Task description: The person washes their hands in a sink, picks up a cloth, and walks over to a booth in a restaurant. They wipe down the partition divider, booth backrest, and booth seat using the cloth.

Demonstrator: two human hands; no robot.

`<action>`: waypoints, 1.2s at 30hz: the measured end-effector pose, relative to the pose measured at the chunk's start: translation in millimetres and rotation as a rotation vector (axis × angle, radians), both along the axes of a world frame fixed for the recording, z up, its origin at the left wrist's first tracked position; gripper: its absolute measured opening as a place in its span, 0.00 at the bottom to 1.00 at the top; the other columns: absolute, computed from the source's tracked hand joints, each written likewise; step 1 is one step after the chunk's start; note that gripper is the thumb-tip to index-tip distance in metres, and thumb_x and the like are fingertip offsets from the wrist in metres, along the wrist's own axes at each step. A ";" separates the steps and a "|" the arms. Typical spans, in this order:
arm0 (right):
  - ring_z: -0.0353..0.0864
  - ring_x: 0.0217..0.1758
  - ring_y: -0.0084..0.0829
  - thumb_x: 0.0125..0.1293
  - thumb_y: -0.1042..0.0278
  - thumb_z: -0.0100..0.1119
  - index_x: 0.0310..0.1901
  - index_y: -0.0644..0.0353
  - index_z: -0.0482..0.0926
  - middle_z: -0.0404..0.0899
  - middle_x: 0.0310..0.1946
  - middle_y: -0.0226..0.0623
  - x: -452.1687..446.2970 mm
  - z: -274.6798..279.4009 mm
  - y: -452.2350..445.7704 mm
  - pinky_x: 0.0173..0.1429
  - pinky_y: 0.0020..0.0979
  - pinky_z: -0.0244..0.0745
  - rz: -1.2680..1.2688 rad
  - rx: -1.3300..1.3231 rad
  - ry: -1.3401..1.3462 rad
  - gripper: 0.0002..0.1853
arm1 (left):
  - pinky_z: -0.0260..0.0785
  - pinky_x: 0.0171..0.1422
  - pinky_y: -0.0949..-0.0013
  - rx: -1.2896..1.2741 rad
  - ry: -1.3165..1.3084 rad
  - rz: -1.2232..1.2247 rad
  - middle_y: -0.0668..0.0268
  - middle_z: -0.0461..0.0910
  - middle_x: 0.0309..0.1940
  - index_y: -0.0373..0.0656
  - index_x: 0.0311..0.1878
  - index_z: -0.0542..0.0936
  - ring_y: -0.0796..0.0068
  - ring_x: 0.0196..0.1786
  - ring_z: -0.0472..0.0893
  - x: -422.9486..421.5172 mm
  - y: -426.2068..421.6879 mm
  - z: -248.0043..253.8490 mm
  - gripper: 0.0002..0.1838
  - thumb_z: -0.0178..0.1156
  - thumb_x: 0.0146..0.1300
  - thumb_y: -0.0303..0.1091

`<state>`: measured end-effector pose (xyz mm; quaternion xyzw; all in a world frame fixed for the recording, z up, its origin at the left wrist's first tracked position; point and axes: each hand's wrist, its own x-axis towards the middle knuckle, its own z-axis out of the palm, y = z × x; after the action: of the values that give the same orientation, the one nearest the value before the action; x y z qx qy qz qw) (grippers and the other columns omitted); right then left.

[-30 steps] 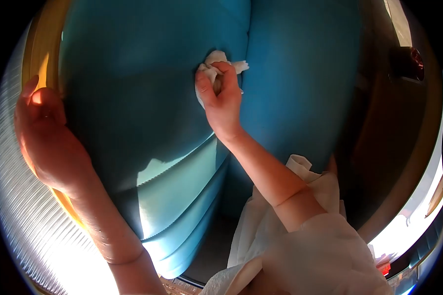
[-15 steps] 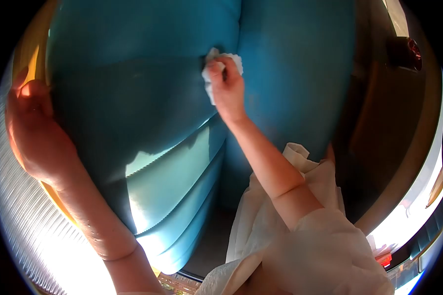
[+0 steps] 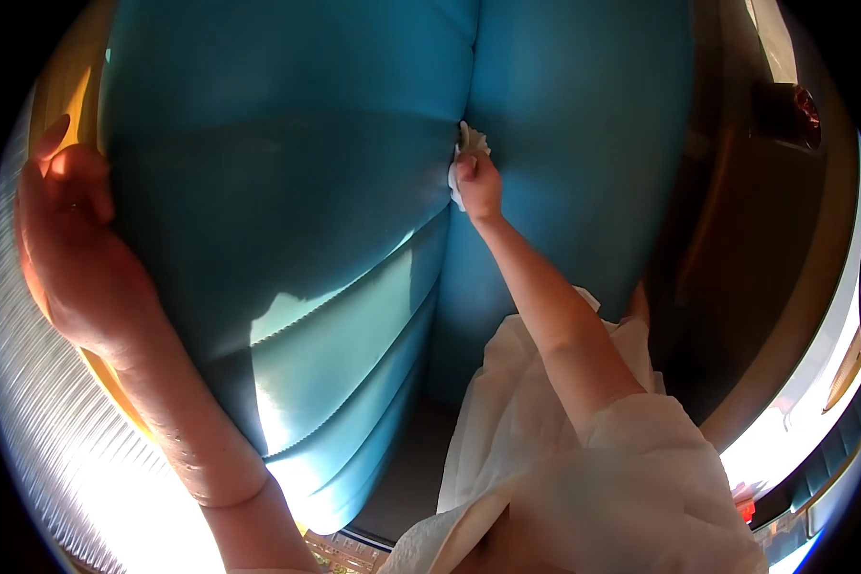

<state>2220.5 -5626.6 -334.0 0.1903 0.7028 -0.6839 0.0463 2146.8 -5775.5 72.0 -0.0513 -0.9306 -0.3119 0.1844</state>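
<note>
A crumpled white cloth [image 3: 473, 142] is gripped in my right hand [image 3: 480, 186], fingers closed round it. It presses into the seam where the teal padded backrest [image 3: 268, 201] meets the teal seat [image 3: 574, 163] of a bench. Whether it is fabric or paper I cannot tell. My left hand [image 3: 86, 249] rests at the wooden ledge [image 3: 84, 105] along the backrest's outer edge, with its fingers loosely bent and apart and nothing in them. Sunlight falls on the stitched, ribbed lower part of the backrest.
To the right of the seat runs a dark brown table [image 3: 756, 249] with a dark box-like object [image 3: 786, 115] on it. Ribbed translucent panelling [image 3: 29, 402] lies beyond the ledge at left. A small red item [image 3: 744, 507] shows at lower right.
My right hand has moved right and slightly down with the cloth, from the backrest's face to the seam. My left hand stays at the ledge.
</note>
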 end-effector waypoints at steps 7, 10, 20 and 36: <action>0.77 0.24 0.40 0.58 0.67 0.58 0.37 0.57 0.70 0.74 0.19 0.41 -15.4 140.7 -39.6 0.32 0.33 0.72 -0.244 -0.071 0.357 0.08 | 0.56 0.41 0.73 0.237 0.099 0.198 0.63 0.67 0.33 0.34 0.43 0.71 0.73 0.34 0.63 -2.2 27.3 -7.8 0.18 0.40 0.64 0.40; 0.78 0.26 0.45 0.57 0.69 0.56 0.34 0.56 0.70 0.76 0.22 0.44 -10.9 49.0 -44.2 0.28 0.38 0.73 -0.254 0.190 0.279 0.06 | 0.55 0.40 0.75 0.172 -0.126 -0.103 0.64 0.67 0.31 0.36 0.41 0.71 0.74 0.33 0.63 -7.0 -19.6 11.8 0.16 0.41 0.63 0.41; 0.72 0.18 0.29 0.67 0.67 0.44 0.38 0.63 0.69 0.79 0.25 0.41 -67.1 -0.7 13.0 0.23 0.29 0.68 -0.245 -0.269 0.012 0.08 | 0.55 0.41 0.76 0.073 -0.153 0.024 0.67 0.67 0.26 0.36 0.44 0.75 0.79 0.30 0.62 -2.7 -12.3 6.2 0.21 0.31 0.68 0.36; 0.72 0.29 0.27 0.65 0.62 0.49 0.32 0.67 0.71 0.73 0.25 0.34 -61.7 -0.4 -31.1 0.37 0.29 0.68 -0.295 -0.127 0.124 0.14 | 0.55 0.26 0.78 0.061 0.037 0.024 0.63 0.72 0.19 0.36 0.36 0.72 0.80 0.19 0.63 -4.6 23.3 -11.3 0.20 0.42 0.67 0.46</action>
<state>2158.7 -5657.7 -334.4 0.2458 0.6240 -0.7368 -0.0859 2142.2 -5752.2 60.7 -0.0400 -0.9175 -0.3371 0.2071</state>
